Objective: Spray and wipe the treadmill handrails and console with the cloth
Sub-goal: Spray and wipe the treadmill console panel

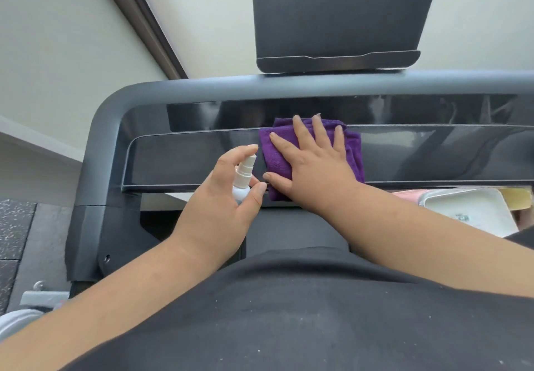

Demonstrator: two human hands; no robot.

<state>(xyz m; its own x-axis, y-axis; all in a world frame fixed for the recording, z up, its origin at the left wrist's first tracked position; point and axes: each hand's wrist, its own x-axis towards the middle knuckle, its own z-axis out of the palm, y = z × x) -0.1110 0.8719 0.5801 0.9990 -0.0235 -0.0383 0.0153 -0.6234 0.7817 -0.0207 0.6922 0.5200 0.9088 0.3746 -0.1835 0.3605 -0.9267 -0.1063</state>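
**Hands on console: cloth pressed flat, bottle gripped**

Head view. Right hand (313, 165) lies flat with fingers straight and spread, pressing the cloth (354, 151) against the console (185, 162). The cloth is purple, folded, and sits on the glossy black console panel near its middle; its upper edge overlaps the panel's top rim and its lower edge reaches the panel's bottom rim. Left hand (222, 206) is curled round the bottle (242, 181), just left of the cloth, in front of the console's lower edge. The bottle is small, white and upright, with the index finger arched over its nozzle and the thumb across its body. The handrail (121, 102), a grey bar, curves round the console's far side and down its left side. A dark screen (338, 15) stands beyond the console. A white tray (474, 212) lies below the console's right part. The person's black shirt (289, 313) fills the near side.
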